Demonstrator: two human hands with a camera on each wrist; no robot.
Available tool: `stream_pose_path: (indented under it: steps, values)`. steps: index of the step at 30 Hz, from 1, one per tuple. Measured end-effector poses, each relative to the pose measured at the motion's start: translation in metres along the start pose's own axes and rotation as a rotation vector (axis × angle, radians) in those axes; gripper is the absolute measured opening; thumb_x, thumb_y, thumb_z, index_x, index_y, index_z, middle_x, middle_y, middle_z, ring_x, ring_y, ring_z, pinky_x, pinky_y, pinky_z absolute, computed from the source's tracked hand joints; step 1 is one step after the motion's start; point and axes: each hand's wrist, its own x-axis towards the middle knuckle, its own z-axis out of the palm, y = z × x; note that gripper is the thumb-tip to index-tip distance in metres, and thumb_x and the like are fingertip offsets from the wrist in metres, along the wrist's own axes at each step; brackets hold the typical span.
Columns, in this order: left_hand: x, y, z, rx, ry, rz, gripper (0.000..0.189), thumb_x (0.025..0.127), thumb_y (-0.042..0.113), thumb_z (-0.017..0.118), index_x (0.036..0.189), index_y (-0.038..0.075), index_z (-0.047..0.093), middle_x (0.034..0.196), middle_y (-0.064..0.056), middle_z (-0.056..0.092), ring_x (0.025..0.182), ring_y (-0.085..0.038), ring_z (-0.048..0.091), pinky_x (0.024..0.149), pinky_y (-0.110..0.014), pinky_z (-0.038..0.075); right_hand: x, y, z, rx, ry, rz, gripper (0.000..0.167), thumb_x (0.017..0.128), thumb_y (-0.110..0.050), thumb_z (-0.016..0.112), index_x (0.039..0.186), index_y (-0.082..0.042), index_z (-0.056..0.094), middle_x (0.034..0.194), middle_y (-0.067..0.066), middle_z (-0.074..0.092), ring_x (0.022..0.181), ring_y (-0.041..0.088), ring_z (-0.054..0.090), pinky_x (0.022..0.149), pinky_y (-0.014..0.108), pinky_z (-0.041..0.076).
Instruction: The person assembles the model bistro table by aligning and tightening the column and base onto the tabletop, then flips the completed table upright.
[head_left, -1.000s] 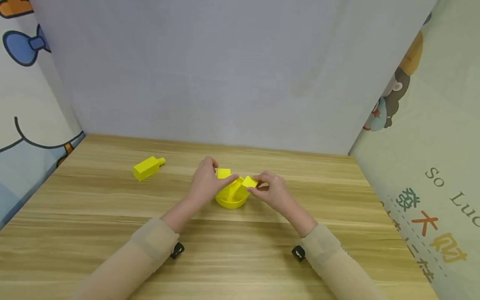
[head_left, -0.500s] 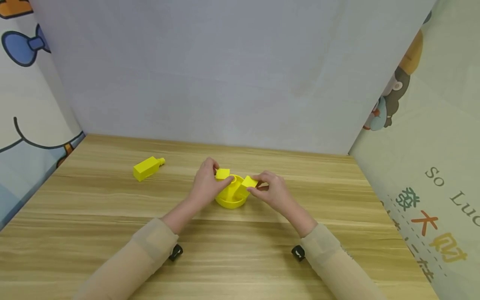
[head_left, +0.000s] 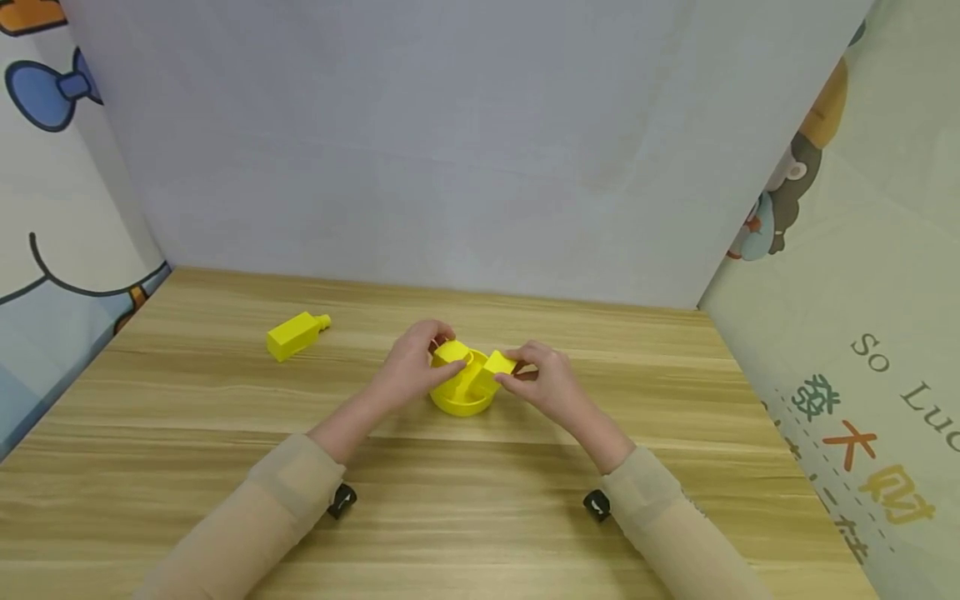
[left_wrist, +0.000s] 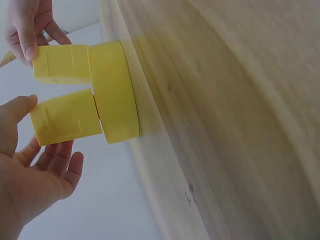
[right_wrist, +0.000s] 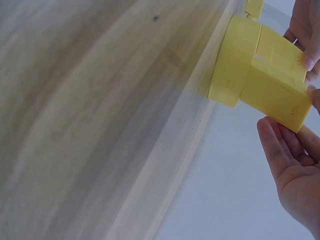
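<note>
A round, shallow yellow dish [head_left: 462, 407] stands on the table, its low side wall showing in the left wrist view. Between thumb and fingers my left hand [head_left: 408, 364] pinches the upper end of a square yellow block [left_wrist: 67, 118], which stands at the dish's left rim and leans a little. My right hand [head_left: 549, 382] pinches a similar square yellow block [right_wrist: 278, 98] at the right side of the dish. Both blocks carry raised digits near the held end. Their lower ends are partly hidden by the dish in the wrist views.
A square yellow bottle [head_left: 294, 337] with a narrow round neck lies on its side at the back left of the wooden table [head_left: 480, 517]. Behind the table hangs a plain grey cloth [head_left: 420, 150]. Printed cloths flank both sides.
My left hand has moved slightly right and nearer to me, and its block has turned and shifted towards the middle of the dish. The right hand and its block stay put.
</note>
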Motion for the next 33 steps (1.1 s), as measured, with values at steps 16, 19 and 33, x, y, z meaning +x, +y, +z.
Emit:
stream_pose_path:
  steps: [16,19,33]
  values:
    - [-0.005,-0.001,-0.013,-0.028,-0.262,0.164,0.029,0.092,0.004,0.057,0.121,0.006,0.056,0.128,-0.009,0.057,0.126,-0.028,0.047,0.106,-0.045,0.037,0.0,0.002,0.0,0.011,-0.001,-0.004,0.034,0.083,-0.012,0.072,0.111,0.005,0.065,0.097,0.012,0.062,0.089,0.024,0.064,0.074,0.027,0.056]
    - [-0.006,-0.001,-0.013,-0.034,-0.261,0.163,0.029,0.092,0.004,0.057,0.121,0.007,0.056,0.13,-0.008,0.055,0.129,-0.028,0.044,0.108,-0.046,0.033,0.0,0.002,0.0,0.007,-0.002,-0.003,0.034,0.083,-0.013,0.072,0.112,0.005,0.065,0.097,0.012,0.062,0.09,0.024,0.064,0.074,0.026,0.056]
    - [-0.006,0.012,0.0,0.022,0.02,0.023,0.051,0.082,0.041,0.072,0.112,0.002,0.055,0.109,-0.012,0.053,0.1,-0.029,0.052,0.084,-0.038,0.048,0.0,0.003,0.001,0.014,-0.006,-0.018,0.034,0.084,-0.013,0.071,0.112,0.005,0.065,0.097,0.012,0.062,0.09,0.024,0.064,0.074,0.022,0.055]
